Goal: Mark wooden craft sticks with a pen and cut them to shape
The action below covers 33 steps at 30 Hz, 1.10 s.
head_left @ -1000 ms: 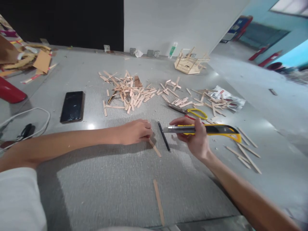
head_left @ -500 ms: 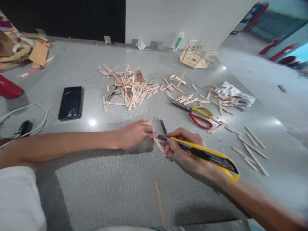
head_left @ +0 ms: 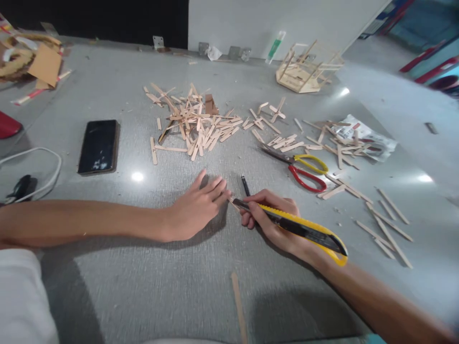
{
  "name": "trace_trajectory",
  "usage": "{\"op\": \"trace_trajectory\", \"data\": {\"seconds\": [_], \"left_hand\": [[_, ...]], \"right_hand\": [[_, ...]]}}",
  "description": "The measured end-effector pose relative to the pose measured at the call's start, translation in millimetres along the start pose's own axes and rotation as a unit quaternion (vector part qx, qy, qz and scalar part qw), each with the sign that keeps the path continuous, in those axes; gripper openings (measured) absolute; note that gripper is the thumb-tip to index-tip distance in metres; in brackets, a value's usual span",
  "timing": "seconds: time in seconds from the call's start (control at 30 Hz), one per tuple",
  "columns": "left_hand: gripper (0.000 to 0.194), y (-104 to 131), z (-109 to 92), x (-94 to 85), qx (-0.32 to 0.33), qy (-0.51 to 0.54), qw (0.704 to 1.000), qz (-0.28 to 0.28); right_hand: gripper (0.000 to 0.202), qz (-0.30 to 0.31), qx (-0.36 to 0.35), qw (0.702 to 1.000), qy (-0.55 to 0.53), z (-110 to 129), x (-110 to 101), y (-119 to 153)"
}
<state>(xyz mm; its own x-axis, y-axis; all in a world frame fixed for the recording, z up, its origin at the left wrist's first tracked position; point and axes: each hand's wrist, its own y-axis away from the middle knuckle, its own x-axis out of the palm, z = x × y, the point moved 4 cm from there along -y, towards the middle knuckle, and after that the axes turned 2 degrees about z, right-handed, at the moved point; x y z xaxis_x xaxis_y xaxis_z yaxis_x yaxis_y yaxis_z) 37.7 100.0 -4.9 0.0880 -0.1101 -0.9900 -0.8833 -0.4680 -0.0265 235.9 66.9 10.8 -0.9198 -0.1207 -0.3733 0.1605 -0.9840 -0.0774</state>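
Observation:
A yellow and black utility knife lies in the grip of my right hand, its blade end pointing left. By the blade tip is a small wooden piece, partly hidden. My left hand reaches in from the left with its fingers spread, and its fingertips are at the near end of that piece. Just beyond my right fingers a black pen shows, its lower part hidden. One loose wooden stick lies nearer to me.
A pile of wooden sticks lies beyond my hands. Scissors with red and yellow handles are at the right, a phone at the left. At the back right stands a wooden frame model; more sticks lie at far right.
My left hand's fingers have spread from a pinch and the hand has turned flatter. The wooden piece now shows less beside the blade. The camera view has shifted slightly.

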Motion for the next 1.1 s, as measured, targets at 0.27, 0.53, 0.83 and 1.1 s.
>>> {"op": "trace_trajectory", "data": {"seconds": [0.27, 0.53, 0.83, 1.1], "left_hand": [[0.065, 1.0, -2.2, 3.4, -0.008, -0.004, 1.000, -0.027], [0.064, 2.4, -5.5, 8.7, -0.008, -0.014, 1.000, -0.025], [0.071, -2.3, 2.8, 8.2, -0.023, 0.034, 0.997, -0.068], [0.063, -5.4, 6.5, 11.9, 0.009, 0.056, 0.997, -0.051]], "right_hand": [[0.014, -0.085, -0.071, 0.980, 0.162, 1.3, -5.5, 5.4], [0.013, -0.064, -0.059, 0.988, 0.127, 1.5, -4.6, -1.2], [0.029, -0.100, -0.011, 0.989, 0.104, -0.9, -11.7, -2.1], [0.034, -0.050, -0.014, 0.997, 0.055, -2.1, -1.3, -3.1]]}}
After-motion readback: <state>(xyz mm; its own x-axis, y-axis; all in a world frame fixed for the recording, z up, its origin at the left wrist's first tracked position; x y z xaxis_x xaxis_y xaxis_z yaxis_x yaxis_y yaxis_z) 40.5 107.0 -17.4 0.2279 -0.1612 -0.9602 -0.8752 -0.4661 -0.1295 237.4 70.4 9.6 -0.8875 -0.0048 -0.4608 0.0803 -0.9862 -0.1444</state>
